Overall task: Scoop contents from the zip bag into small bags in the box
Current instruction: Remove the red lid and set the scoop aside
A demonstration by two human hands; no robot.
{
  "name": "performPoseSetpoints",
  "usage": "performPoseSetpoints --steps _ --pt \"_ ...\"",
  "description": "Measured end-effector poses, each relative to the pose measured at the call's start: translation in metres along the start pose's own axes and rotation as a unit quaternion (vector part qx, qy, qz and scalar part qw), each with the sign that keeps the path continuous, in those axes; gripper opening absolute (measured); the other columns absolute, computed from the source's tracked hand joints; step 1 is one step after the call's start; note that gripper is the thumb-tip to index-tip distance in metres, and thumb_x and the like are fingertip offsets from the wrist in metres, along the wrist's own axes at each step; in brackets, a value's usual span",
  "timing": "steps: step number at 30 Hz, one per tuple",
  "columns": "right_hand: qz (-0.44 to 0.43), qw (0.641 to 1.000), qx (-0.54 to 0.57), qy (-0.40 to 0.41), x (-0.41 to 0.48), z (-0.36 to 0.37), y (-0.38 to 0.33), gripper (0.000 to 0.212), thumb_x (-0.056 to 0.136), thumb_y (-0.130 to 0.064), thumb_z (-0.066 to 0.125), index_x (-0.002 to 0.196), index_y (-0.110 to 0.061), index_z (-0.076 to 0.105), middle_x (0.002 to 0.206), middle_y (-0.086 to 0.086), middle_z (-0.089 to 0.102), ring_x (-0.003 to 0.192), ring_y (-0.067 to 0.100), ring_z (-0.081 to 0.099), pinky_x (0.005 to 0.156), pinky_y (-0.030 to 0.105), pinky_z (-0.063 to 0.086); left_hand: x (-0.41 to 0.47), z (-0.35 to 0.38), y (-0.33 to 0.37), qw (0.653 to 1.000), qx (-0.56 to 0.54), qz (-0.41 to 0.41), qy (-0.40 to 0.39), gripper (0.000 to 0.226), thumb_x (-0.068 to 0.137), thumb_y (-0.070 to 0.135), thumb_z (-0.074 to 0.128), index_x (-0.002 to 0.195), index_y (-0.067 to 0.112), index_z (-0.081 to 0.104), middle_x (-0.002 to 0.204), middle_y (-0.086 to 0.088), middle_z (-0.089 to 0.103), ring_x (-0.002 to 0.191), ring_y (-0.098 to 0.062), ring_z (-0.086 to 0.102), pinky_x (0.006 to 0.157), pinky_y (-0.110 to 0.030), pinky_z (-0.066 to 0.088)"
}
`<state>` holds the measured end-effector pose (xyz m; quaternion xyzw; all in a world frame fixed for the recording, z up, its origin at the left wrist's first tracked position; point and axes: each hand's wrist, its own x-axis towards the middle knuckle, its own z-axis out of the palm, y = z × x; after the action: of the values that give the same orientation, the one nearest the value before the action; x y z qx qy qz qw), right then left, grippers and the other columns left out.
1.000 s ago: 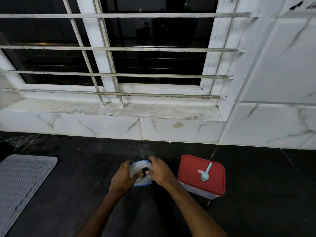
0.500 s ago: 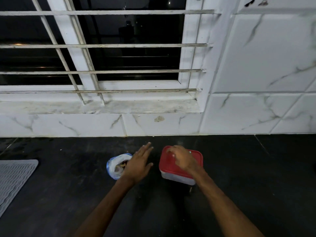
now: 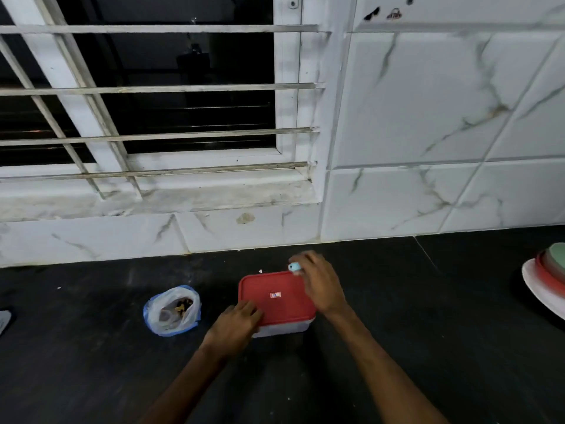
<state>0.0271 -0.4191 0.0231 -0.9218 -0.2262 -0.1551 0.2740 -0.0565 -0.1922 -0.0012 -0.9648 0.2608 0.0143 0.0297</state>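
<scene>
- The right hand (image 3: 318,283) is over the far right corner of the box, its fingers curled round a small light-blue scoop (image 3: 294,266). Only the scoop's end shows past the fingertips.
- The left hand (image 3: 235,324) is at the near left corner of the same box. Its fingers are bent over the edge of the red lid (image 3: 275,301) and grip it there.
- The box (image 3: 284,329) lies between the two hands with the red lid on it. A pale, translucent base shows below the lid on the near side, and a small label sits at the middle of the lid.
- The zip bag (image 3: 172,310) stands on the bench (image 3: 428,332) just to the left of the box, near the left hand but not touching it. Its mouth is open and dark and brown contents show inside.
- Box and bag both sit toward the back of the dark bench, a little in front of the white tiled wall (image 3: 412,117).
- A stack of plates (image 3: 547,276) rests at the right edge of the bench, well apart from the box.
- A barred window (image 3: 183,102) is set in the wall above the bag.
</scene>
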Motion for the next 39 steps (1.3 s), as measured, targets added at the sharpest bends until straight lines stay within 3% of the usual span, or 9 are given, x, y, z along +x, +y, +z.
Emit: performPoseSetpoints --steps 3,6,12,17,20,23,29,35,39 --pt "0.076 0.996 -0.018 0.043 0.007 -0.010 0.017 0.027 0.088 -0.022 0.067 0.114 -0.018 0.066 0.109 0.001 0.063 0.098 0.023 0.060 0.083 0.038 0.051 -0.006 -0.013 0.012 1.000 -0.007 -0.019 0.012 0.046 0.050 0.047 0.089 0.084 0.028 0.066 0.082 0.008 0.065 0.066 -0.008 0.065 0.051 -0.023 0.050" --pt "0.171 0.980 -0.084 -0.058 -0.010 -0.001 0.039 0.025 0.091 -0.034 0.064 0.107 -0.015 0.065 0.107 0.006 0.062 0.099 0.028 0.061 0.079 0.038 0.048 -0.018 -0.016 0.023 0.991 -0.075 -0.098 -0.049 0.038 0.090 0.039 0.059 0.120 0.016 0.054 0.119 -0.005 0.057 0.102 -0.025 0.062 0.079 -0.038 0.049" --pt "0.261 0.931 -0.143 -0.209 -0.051 0.031 0.059 0.037 0.094 -0.045 0.055 0.117 -0.015 0.059 0.121 0.006 0.058 0.111 0.023 0.058 0.086 0.033 0.049 -0.017 -0.014 0.046 0.974 -0.114 -0.188 -0.054 0.038 0.097 0.037 0.045 0.127 0.014 0.045 0.128 -0.007 0.053 0.110 -0.025 0.057 0.084 -0.036 0.044" --pt "0.247 0.926 -0.165 -0.235 -0.055 0.033 0.060 0.049 0.092 -0.051 0.056 0.125 -0.016 0.053 0.128 0.005 0.053 0.116 0.024 0.054 0.087 0.035 0.049 -0.012 -0.017 0.052 0.954 -0.169 -0.247 -0.020 0.038 0.094 0.046 0.051 0.120 0.018 0.047 0.123 -0.001 0.054 0.105 -0.019 0.057 0.078 -0.030 0.041" --pt "0.204 0.954 -0.131 -0.175 -0.033 0.021 0.050 0.049 0.095 -0.051 0.051 0.128 -0.014 0.051 0.128 0.005 0.051 0.119 0.025 0.050 0.088 0.036 0.048 -0.023 -0.020 0.040 0.925 -0.222 -0.286 0.112 0.037 0.090 0.045 0.060 0.117 0.020 0.054 0.120 0.005 0.049 0.105 -0.014 0.053 0.083 -0.030 0.045" --pt "0.071 0.989 -0.015 -0.129 -0.003 0.014 0.014 0.040 0.098 -0.042 0.050 0.125 -0.012 0.056 0.123 0.005 0.055 0.116 0.023 0.053 0.094 0.034 0.046 -0.040 -0.013 0.011 0.872 -0.285 -0.324 0.230 0.030 0.091 0.025 0.063 0.117 0.014 0.056 0.120 0.000 0.050 0.109 -0.013 0.048 0.092 -0.033 0.044" --pt "-0.063 0.975 0.025 -0.211 -0.012 0.046 -0.106 0.041 0.098 -0.044 0.048 0.113 -0.008 0.060 0.117 0.012 0.061 0.111 0.030 0.056 0.094 0.042 0.042 -0.074 0.032 -0.009 0.736 -0.538 -0.375 0.171 0.032 0.088 0.021 0.054 0.119 0.024 0.060 0.115 0.003 0.069 0.111 -0.024 0.064 0.098 -0.051 0.050" --pt "-0.010 0.950 -0.125 -0.287 -0.054 0.093 -0.144 0.089 0.091 -0.062 0.046 0.153 -0.003 0.017 0.158 0.028 0.013 0.144 0.052 0.010 0.115 0.061 0.013 -0.079 0.033 -0.009 0.754 -0.542 -0.336 0.156 0.051 0.073 -0.008 0.060 0.116 0.019 0.064 0.109 0.015 0.073 0.104 -0.004 0.067 0.087 -0.019 0.053" --pt "-0.020 0.946 -0.194 -0.257 -0.060 0.108 -0.138 0.088 0.065 -0.065 0.075 0.130 -0.008 0.060 0.138 0.018 0.056 0.124 0.041 0.055 0.097 0.052 0.048 -0.086 0.039 -0.016 0.751 -0.553 -0.336 0.128 0.053 0.077 -0.014 0.067 0.114 0.024 0.061 0.105 0.001 0.073 0.095 -0.015 0.071 0.079 -0.028 0.058"
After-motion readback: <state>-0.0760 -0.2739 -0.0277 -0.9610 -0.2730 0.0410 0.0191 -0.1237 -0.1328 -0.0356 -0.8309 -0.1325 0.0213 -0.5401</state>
